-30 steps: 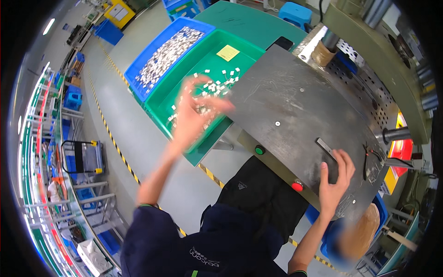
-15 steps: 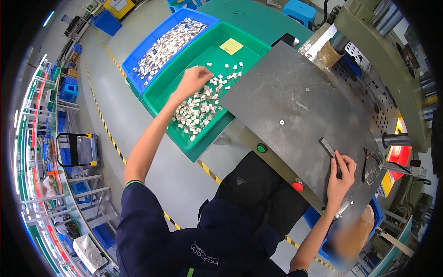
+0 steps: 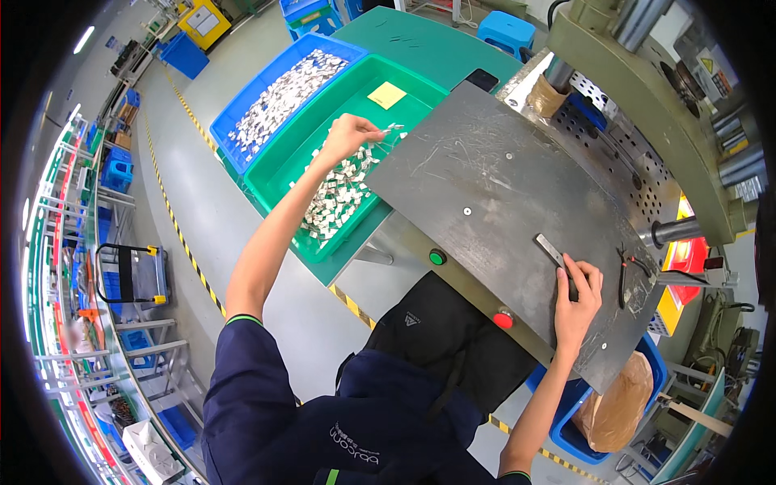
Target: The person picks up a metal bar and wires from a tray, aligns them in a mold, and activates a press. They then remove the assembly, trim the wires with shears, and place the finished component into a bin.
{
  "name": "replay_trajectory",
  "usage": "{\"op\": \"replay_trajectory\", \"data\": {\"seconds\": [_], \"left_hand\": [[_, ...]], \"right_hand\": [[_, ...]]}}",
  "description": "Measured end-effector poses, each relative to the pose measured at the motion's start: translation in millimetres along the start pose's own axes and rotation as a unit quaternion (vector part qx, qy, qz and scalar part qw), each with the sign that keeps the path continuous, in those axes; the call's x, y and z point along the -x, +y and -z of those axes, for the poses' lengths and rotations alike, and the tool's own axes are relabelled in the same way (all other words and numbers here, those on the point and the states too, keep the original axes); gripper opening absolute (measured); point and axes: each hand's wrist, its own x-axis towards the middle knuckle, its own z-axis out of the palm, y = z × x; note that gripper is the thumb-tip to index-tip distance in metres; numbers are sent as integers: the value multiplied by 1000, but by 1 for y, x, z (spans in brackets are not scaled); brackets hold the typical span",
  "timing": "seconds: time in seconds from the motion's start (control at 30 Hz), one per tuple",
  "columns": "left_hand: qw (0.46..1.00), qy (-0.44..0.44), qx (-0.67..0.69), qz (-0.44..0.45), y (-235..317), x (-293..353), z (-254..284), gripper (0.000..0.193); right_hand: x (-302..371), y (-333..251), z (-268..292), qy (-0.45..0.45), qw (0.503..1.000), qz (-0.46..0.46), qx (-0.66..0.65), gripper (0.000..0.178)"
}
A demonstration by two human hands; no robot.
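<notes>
My left hand (image 3: 349, 139) is over the green tray (image 3: 271, 171), thumb and fingers pinched. At its fingertips is a small white part (image 3: 393, 128) with thin wire leads. Below it, several similar white parts (image 3: 343, 190) lie heaped in the tray. My right hand (image 3: 577, 301) is on the dark metal plate (image 3: 493, 174), its fingers closed round a flat metal bar (image 3: 550, 250). The bar's near end is hidden under my fingers, its far end bare. Just right of that hand lie red-and-black pliers (image 3: 623, 279).
A blue tray (image 3: 229, 121) full of small parts adjoins the green one, where a yellow paper slip (image 3: 387, 95) lies. Green (image 3: 437, 257) and red (image 3: 503, 319) buttons line the plate's near edge. A press (image 3: 655, 105) rises at right, above a blue bin (image 3: 572, 396) with brown paper.
My left hand has moved right over the heap, and a white part now shows at its fingertips. The right hand still holds the bar on the plate. The whole view has shifted slightly.
</notes>
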Motion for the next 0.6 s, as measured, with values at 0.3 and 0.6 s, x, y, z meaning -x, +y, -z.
{"op": "replay_trajectory", "data": {"seconds": [0.3,0.6], "left_hand": [[997,31,39,52,14,32,42,25],[986,69,140,60,-6,33,36,22]], "right_hand": [[6,7,-1,15,1000,-12,-9,24],[11,13,0,52,998,-36,30,23]]}}
